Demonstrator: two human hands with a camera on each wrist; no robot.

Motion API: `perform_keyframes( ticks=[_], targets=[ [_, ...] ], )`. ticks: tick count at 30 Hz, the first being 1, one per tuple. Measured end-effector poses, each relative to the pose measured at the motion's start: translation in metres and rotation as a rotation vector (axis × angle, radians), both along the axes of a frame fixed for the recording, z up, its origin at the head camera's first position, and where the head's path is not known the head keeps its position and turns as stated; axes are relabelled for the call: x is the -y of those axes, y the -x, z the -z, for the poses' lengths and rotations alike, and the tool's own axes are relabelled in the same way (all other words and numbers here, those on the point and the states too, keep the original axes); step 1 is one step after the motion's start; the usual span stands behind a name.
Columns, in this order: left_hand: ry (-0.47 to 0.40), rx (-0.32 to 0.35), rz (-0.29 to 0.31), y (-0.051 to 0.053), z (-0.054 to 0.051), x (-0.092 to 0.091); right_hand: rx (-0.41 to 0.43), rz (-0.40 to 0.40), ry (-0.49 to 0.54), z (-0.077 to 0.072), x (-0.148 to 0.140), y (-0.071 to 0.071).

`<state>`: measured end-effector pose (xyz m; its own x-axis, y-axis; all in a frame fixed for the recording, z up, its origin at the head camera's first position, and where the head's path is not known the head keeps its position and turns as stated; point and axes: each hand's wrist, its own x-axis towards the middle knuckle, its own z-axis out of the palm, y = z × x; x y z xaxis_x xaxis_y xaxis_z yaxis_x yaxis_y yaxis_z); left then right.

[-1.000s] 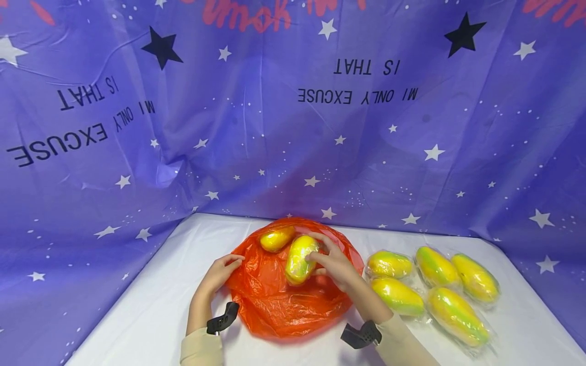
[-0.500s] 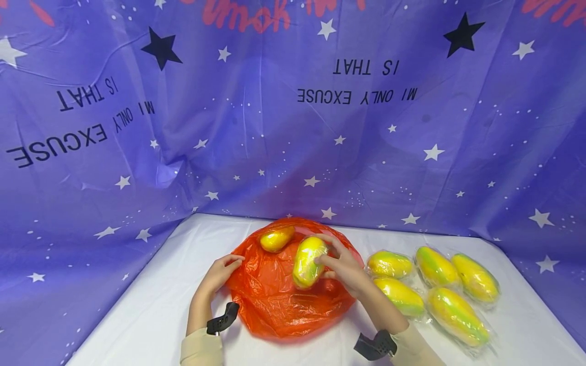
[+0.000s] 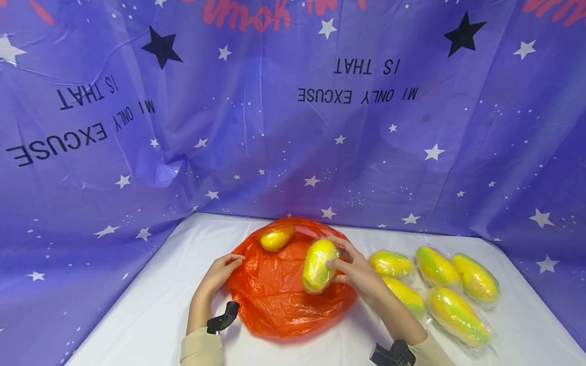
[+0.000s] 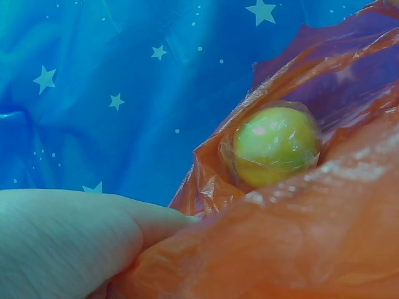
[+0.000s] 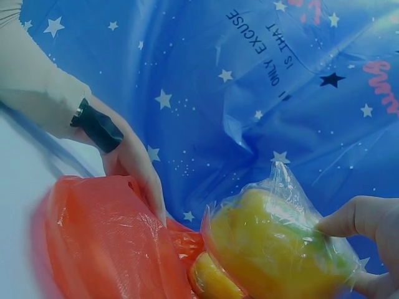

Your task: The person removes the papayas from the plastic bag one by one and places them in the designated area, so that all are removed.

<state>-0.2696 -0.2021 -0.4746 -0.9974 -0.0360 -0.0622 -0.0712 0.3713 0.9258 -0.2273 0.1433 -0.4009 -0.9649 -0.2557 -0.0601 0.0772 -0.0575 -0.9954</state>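
A red plastic bag (image 3: 279, 300) lies spread with its mouth up on the white table. At the bag's left rim my left hand (image 3: 218, 274) pinches the thin plastic; in the left wrist view the thumb lies along that edge. My right hand (image 3: 359, 272) grips a yellow-green mango (image 3: 319, 265) in clear wrap, held above the right half of the bag. In the right wrist view, thumb and fingers hold one end of this wrapped mango (image 5: 268, 246). Another wrapped mango (image 3: 277, 239) sits inside the bag at the back left.
Several more wrapped mangoes (image 3: 458, 315) lie on the right side of the white table (image 3: 151, 315), close to my right forearm. A purple sheet with stars (image 3: 274, 127) hangs behind the table and along its sides.
My right hand has moved to the right and slightly toward me with the mango, from the bag's middle toward its right side. The left hand and the bag stay put.
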Motion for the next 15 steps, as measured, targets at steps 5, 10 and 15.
perform_keyframes(
  ticks=[5, 10, 15],
  targets=[
    [0.004, -0.006, 0.004, -0.001, -0.001, 0.0, -0.001, -0.003, -0.008, -0.003, -0.004, -0.005],
    [-0.003, -0.003, -0.001, -0.001, -0.001, 0.0, 0.0, 0.005, -0.006, -0.004, -0.012, -0.011],
    [-0.005, -0.004, 0.004, -0.001, -0.001, 0.001, 0.0, -0.006, -0.011, -0.005, -0.022, -0.018]
  ],
)
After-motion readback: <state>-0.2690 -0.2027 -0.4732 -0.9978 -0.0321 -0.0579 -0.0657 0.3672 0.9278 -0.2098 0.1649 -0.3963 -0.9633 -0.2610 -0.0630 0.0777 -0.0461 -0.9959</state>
